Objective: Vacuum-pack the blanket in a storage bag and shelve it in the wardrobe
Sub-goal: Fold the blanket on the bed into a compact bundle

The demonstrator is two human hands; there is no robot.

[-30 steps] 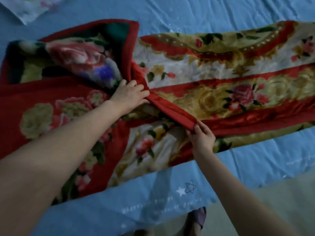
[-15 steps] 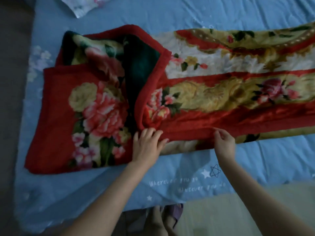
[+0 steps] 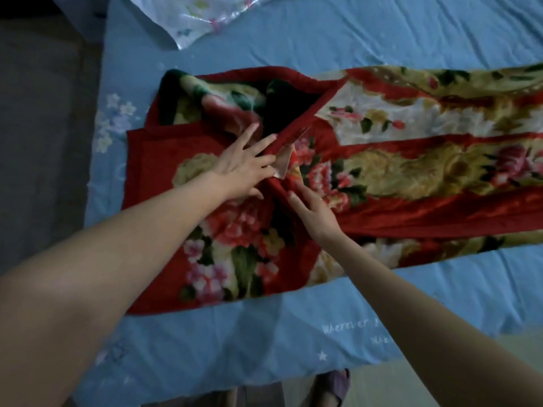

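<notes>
Blue bed sheet (image 3: 338, 39), thin cotton look, creased, covers most of view; white star prints and white script near 5 o'clock reading "Wherever…", rest cut off by the right arm. Pale flower print at 9 o'clock edge. Blanket (image 3: 411, 177), plush fleece, red borders with big pink, cream and gold flower print, lies flat on the sheet as a long folded strip from centre out to 3 o'clock; its left end is doubled over into a thicker squarish stack, dark green patch showing at the fold near 11 o'clock. Storage bag (image 3: 202, 16), glossy clear plastic with small floral print, lies at 12 o'clock on the sheet, well apart from the blanket. Left hand (image 3: 244, 165) at centre, fingers spread and straight, pressing flat on the folded red edge. Right hand (image 3: 314, 212) just beside it toward 4 o'clock, fingers extended, tips touching the same red edge, gripping nothing. Small pale tag (image 3: 282, 164), satin-like, sticks out between the hands; writing unreadable. Purple slipper (image 3: 338, 386) at 6 o'clock on the floor.
</notes>
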